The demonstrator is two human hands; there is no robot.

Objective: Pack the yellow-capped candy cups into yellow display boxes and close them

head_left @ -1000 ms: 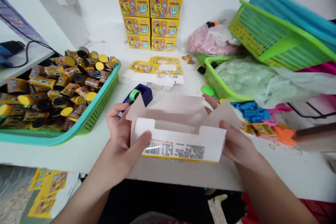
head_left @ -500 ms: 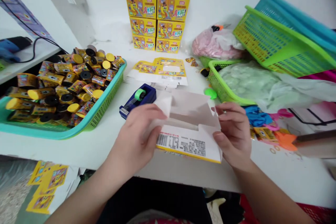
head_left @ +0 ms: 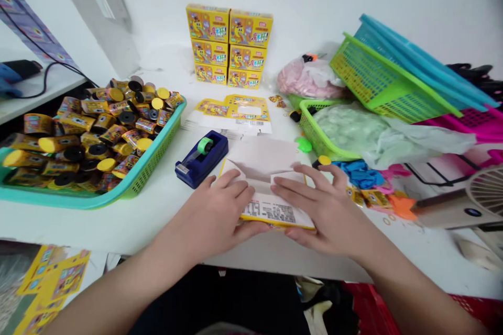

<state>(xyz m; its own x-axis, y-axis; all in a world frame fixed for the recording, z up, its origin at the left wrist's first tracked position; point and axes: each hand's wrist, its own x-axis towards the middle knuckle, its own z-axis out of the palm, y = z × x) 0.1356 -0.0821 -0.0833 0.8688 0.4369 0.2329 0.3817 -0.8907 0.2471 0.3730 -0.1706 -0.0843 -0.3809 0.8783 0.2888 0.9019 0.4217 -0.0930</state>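
A partly folded cardboard box (head_left: 271, 212) lies on the white table in front of me, its barcode and text panel facing up and its large white flap raised at the back. My left hand (head_left: 222, 209) grips the box's left side, fingers over the folded side flap and thumb along the front edge. On the right side my right hand (head_left: 320, 207) holds it too, with its fingers across the other side flap and its thumb at the front. A blue tape dispenser (head_left: 202, 159) with a green roll stands just left of the box.
Left, a turquoise basket (head_left: 153, 159) is full of small yellow-lidded cups. Flat yellow cartons (head_left: 247, 115) lie behind the box, below stacked yellow boxes (head_left: 247, 36). On the right are a green basket (head_left: 314, 125) with bagged items, tilted baskets (head_left: 385, 78) and a fan (head_left: 448, 209).
Both hands have moved from holding the box's raised sides to pressing on its side flaps, which are now folded inward. The view has shifted, and more of the fan shows.
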